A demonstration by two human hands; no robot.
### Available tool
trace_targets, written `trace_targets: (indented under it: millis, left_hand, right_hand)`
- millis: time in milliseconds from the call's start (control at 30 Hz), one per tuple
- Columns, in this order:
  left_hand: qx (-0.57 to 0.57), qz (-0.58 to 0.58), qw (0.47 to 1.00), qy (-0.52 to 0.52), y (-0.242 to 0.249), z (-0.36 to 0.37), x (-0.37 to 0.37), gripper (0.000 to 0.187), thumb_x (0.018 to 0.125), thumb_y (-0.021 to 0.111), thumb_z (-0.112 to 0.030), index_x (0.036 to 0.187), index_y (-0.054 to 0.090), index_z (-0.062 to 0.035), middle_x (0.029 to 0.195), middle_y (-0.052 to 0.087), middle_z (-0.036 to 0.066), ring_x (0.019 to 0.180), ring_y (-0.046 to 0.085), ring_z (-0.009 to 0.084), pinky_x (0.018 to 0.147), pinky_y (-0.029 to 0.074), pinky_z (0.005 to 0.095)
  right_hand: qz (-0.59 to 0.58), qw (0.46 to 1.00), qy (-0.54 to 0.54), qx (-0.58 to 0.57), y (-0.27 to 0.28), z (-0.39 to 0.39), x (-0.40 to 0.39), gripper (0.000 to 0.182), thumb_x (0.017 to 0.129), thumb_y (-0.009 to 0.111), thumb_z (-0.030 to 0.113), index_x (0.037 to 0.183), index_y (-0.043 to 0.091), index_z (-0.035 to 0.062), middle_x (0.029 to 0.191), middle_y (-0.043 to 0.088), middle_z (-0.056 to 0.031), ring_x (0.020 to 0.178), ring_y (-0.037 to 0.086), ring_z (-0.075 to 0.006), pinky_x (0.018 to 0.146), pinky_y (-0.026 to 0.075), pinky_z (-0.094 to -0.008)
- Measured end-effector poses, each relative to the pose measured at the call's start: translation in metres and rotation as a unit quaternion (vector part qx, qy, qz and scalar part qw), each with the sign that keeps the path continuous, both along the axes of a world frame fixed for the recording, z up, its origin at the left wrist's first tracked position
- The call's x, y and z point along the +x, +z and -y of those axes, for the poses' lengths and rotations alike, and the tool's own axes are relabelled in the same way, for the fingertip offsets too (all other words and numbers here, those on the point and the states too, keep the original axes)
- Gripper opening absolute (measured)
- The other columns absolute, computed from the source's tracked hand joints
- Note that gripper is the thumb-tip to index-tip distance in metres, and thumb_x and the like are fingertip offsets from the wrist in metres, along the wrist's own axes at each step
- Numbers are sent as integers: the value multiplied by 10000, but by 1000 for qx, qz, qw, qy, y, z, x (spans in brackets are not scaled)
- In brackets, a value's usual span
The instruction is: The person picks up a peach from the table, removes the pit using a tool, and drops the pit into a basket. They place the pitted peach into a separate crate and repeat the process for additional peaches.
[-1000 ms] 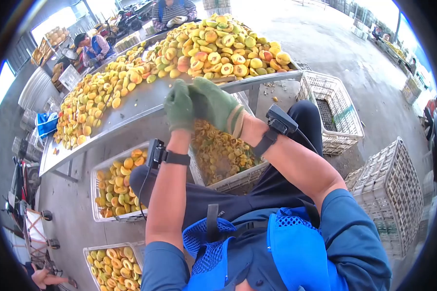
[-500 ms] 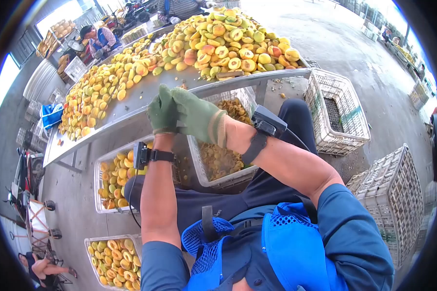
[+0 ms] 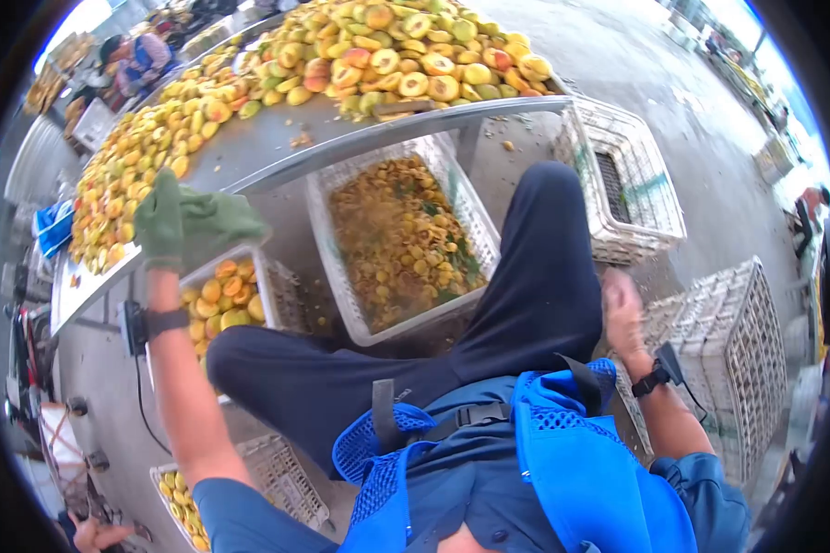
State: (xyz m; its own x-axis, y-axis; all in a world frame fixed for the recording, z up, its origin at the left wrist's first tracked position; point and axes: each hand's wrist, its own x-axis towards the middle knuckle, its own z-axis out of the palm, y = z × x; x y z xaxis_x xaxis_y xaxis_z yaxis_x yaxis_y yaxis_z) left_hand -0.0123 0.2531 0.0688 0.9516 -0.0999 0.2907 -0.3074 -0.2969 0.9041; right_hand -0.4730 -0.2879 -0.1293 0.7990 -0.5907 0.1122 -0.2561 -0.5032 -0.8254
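Note:
My left hand (image 3: 160,226) wears a green knit glove and is raised in front of the table's near edge. Its fingers are closed on a second, limp green glove (image 3: 219,219), which hangs out to the right. My right hand (image 3: 623,311) is bare and low beside my right knee, next to the stacked white crates; its fingers are smeared by motion. Below the left hand stands a white crate of halved peaches (image 3: 214,309). Halved peaches (image 3: 406,60) are heaped on the metal table (image 3: 258,147).
A white crate (image 3: 406,327) of peach pits and scraps stands between my knees and the table. To the right are a white crate (image 3: 641,241) and a tall crate stack (image 3: 742,359). Another peach crate (image 3: 281,484) sits at lower left. A person (image 3: 143,60) works at the far left.
My hands have parted: the green glove has come off my right hand into my left, which moved left. The bare right hand has swung down to the right. The view has shifted slightly.

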Motion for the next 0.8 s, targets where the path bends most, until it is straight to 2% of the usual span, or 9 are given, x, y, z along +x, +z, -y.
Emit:
trace_targets:
  millis: [100, 200, 267, 300, 500, 600, 633, 767, 800]
  left_hand:
    - [3, 17, 995, -94, -12, 41, -8, 501, 1080, 535, -373, 839, 741, 14, 706, 736, 78, 595, 662, 115, 609, 527, 263]
    - [82, 6, 992, -90, -21, 77, -33, 507, 1076, 555, -361, 789, 735, 17, 703, 734, 59, 599, 638, 94, 590, 514, 255]
    - [114, -64, 985, -113, -30, 83, -44, 468, 1080, 562, -329, 831, 728, 30, 709, 730, 63, 598, 619, 83, 562, 496, 250]
    - [215, 84, 967, -110, -42, 79, -39, 399, 1072, 575, -270, 833, 728, 11, 645, 682, 69, 551, 594, 146, 528, 463, 306]
    - [292, 246, 898, -217, -84, 54, -57, 291, 1027, 613, -183, 793, 666, -18, 613, 532, 124, 540, 529, 320, 523, 414, 408]
    - [314, 105, 915, -232, -81, 49, -77, 425, 1024, 624, -278, 708, 644, 5, 638, 591, 183, 582, 573, 363, 562, 428, 427]
    - [317, 191, 896, -246, -86, 45, -78, 441, 1025, 625, -282, 700, 631, 15, 625, 580, 174, 578, 583, 340, 560, 424, 429]
    - [233, 96, 937, -242, -82, 42, -88, 427, 1034, 617, -287, 752, 636, 33, 629, 591, 169, 569, 593, 234, 551, 436, 388]
    - [184, 12, 955, -234, -78, 49, -93, 417, 1036, 613, -284, 767, 644, 33, 633, 597, 169, 575, 602, 227, 562, 448, 373]
  right_hand:
    - [-347, 923, 94, 137, -61, -22, -106, 312, 1070, 549, 200, 1268, 628, -28, 1256, 692, -140, 1140, 661, -196, 991, 526, -344]
    - [-486, 837, 61, 243, -61, -69, -163, 307, 1067, 554, 203, 1255, 631, -27, 1244, 699, -140, 1129, 666, -199, 985, 531, -346]
    - [-496, 822, 22, 278, -52, -83, -174, 303, 1065, 557, 205, 1246, 633, -26, 1235, 703, -139, 1122, 670, -201, 980, 534, -348]
    - [-493, 821, 6, 287, -47, -87, -174, 301, 1064, 559, 205, 1241, 634, -26, 1231, 705, -139, 1118, 671, -203, 978, 535, -348]
    - [-478, 825, -29, 300, -22, -96, -153, 291, 1058, 569, 211, 1214, 640, -24, 1205, 718, -137, 1097, 682, -210, 965, 544, -353]
    - [-474, 827, -33, 301, -13, -96, -139, 286, 1055, 574, 213, 1201, 644, -23, 1193, 724, -137, 1086, 688, -213, 959, 549, -355]
    - [-474, 827, -35, 301, -12, -96, -136, 285, 1054, 576, 214, 1196, 645, -23, 1188, 726, -136, 1082, 689, -214, 957, 550, -356]
    - [-493, 813, -38, 308, -4, -97, -138, 279, 1050, 583, 217, 1178, 649, -22, 1171, 735, -135, 1068, 697, -219, 948, 556, -359]
    - [-503, 805, -39, 312, -1, -99, -145, 278, 1048, 584, 218, 1174, 650, -21, 1167, 737, -135, 1064, 698, -220, 946, 558, -360]
